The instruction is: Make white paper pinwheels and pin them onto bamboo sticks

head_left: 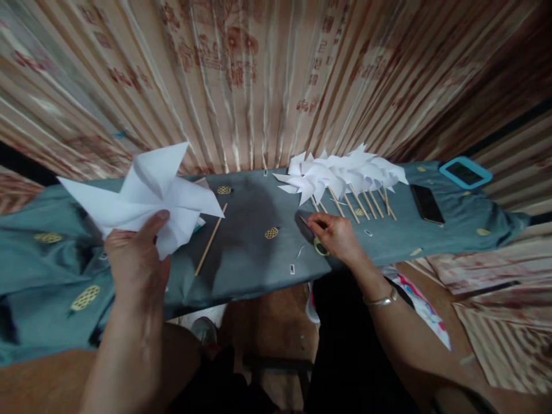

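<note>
A white paper pinwheel point(161, 190) with folded, pointed blades is in my left hand point(138, 247), the thumb pressed near its centre. On the cloth just right of it lies a bare wooden stick point(210, 241). My right hand point(334, 234) has its fingertips pinched together over the table; a tiny thin tip shows at them, too small to name. Under that hand sits a small yellowish ring-shaped roll point(320, 247), partly covered by the fingers. Several finished white pinwheels point(340, 172) on wooden sticks lie overlapping in a row beyond my right hand.
A grey-green cloth with pineapple prints point(250, 259) covers the narrow table. To the right are a dark phone point(426, 203) and a blue-framed tablet-like object point(466, 172). A pleated patterned curtain point(259, 86) hangs directly behind the table.
</note>
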### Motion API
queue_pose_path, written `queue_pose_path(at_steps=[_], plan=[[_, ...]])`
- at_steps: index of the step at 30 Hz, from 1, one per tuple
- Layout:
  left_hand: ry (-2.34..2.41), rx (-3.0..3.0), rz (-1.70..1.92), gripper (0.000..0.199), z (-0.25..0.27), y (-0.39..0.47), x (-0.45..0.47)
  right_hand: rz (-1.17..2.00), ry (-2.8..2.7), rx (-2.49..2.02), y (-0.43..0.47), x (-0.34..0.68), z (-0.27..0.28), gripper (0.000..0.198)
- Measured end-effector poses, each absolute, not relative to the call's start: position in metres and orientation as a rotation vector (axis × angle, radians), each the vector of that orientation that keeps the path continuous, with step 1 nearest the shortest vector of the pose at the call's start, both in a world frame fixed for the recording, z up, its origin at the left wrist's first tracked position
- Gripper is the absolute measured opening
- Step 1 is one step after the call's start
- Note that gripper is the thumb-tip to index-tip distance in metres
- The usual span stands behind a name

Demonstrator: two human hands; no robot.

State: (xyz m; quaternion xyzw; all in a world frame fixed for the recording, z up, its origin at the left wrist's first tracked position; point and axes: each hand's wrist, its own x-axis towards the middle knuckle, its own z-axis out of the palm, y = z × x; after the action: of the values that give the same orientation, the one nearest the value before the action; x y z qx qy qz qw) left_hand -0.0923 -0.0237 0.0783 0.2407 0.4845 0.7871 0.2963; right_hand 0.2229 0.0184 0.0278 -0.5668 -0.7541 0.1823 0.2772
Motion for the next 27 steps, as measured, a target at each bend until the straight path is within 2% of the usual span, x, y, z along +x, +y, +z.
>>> queue_pose_path(at_steps=[6, 18, 27], plan=[[1.282, 0.519, 2.166, 0.017, 0.08, -0.024, -0.119, 0.55, -2.324, -1.386, 0.014, 0.176, 0.029, 0.017], [1.152, 0.318, 2.309, 0.027, 0.083, -0.025, -0.141, 0.747, -2.31, -1.278, 0.033, 0.102, 0.001, 0.013], [1.064, 0.329, 2.313, 0.028, 0.086, -0.032, -0.153, 0.459, -2.479, -1.096, 0.107, -0.003, 0.029, 0.02]])
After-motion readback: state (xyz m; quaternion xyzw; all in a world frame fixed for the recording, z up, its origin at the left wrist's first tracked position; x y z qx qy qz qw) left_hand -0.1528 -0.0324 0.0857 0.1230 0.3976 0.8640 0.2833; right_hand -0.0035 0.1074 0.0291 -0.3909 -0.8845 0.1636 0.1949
